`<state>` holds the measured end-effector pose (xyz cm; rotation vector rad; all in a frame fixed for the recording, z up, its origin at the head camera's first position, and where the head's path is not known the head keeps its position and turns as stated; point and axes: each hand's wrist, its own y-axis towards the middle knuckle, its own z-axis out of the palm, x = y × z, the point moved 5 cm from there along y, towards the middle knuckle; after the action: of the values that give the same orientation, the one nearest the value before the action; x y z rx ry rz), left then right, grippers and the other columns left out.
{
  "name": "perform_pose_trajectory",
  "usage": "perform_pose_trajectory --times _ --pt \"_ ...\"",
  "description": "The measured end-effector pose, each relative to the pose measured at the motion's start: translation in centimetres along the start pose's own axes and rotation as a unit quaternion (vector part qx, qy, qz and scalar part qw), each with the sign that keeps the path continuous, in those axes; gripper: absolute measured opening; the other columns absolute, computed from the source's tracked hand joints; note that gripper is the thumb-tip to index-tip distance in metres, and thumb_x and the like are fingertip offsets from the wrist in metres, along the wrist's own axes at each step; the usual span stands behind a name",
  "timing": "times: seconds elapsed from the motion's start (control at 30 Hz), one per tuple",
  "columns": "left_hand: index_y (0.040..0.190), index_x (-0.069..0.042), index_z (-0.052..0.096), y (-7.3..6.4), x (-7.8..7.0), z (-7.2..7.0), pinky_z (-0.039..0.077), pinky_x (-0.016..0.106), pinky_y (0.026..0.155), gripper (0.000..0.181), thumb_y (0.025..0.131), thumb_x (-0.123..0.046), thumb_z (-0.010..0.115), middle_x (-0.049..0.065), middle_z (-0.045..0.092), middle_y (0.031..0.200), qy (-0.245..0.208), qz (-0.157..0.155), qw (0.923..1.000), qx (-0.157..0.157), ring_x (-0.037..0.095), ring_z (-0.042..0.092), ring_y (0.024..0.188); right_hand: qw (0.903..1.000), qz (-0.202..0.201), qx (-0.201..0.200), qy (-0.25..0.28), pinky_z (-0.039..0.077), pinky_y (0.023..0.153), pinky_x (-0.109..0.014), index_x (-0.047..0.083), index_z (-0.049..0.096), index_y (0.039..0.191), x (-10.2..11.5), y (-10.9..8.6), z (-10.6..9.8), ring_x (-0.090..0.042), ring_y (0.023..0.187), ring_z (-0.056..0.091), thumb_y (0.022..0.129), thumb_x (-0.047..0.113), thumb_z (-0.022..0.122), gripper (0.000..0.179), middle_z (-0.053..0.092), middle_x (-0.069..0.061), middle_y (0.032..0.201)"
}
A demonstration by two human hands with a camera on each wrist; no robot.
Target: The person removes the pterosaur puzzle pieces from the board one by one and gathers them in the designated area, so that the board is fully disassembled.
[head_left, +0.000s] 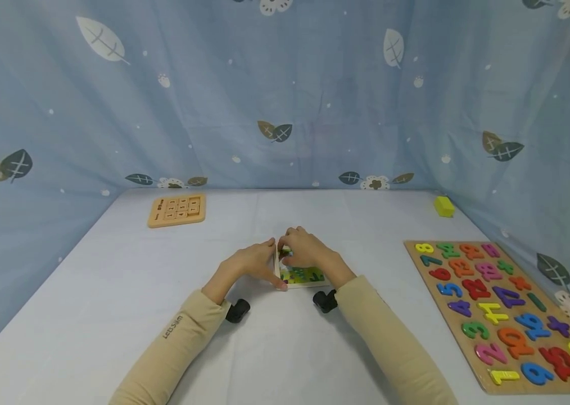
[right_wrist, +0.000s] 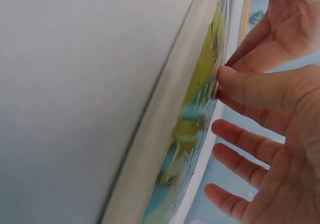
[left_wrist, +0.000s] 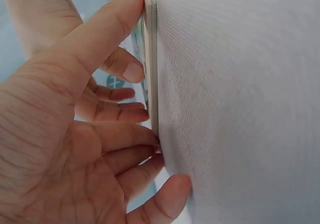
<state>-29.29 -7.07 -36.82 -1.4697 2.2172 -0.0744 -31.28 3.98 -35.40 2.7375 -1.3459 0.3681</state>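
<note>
A small picture board (head_left: 303,275) with a pale frame and a green printed scene lies flat on the white-covered table. My left hand (head_left: 254,262) braces its left side, the thumb by the near left corner and the straight fingers along the left edge. Over the far left part of the picture bends my right hand (head_left: 306,247). The right wrist view has the thumb tip (right_wrist: 228,78) and index finger close together at the picture surface, the other fingers spread apart. Whether they pinch a loose piece, I cannot tell.
At the back left lies a wooden sliding number puzzle (head_left: 176,210). A yellow block (head_left: 444,206) sits at the back right. Along the right side stretches a wooden board (head_left: 459,346) with colourful numbers and signs. A blue patterned curtain (head_left: 325,101) hangs behind the table.
</note>
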Motion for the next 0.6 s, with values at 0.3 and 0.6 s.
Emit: perform_pose_trajectory --times 0.3,0.6 --pt "0.153 -0.005 0.018 0.0 -0.1 0.0 0.038 0.053 0.107 0.114 0.072 -0.056 0.078 0.014 0.014 0.161 0.002 -0.003 1.0000 0.000 0.033 0.028 0.145 0.9952 0.050 0.083 -0.016 0.041 0.088 -0.043 0.015 0.062 0.108 -0.2 1.4 0.0 -0.025 0.105 0.036 0.088 0.020 0.067 0.022 0.048 -0.009 0.119" --pt "0.154 -0.008 0.019 0.1 -0.1 0.0 0.038 0.054 0.107 0.113 0.071 -0.057 0.078 0.012 0.014 0.161 0.002 -0.015 0.9999 -0.003 0.032 0.027 0.145 0.9953 0.050 0.083 -0.001 0.043 0.086 -0.041 0.019 0.064 0.103 -0.6 1.3 0.0 -0.025 0.106 0.037 0.087 0.022 0.069 0.017 0.047 -0.009 0.121"
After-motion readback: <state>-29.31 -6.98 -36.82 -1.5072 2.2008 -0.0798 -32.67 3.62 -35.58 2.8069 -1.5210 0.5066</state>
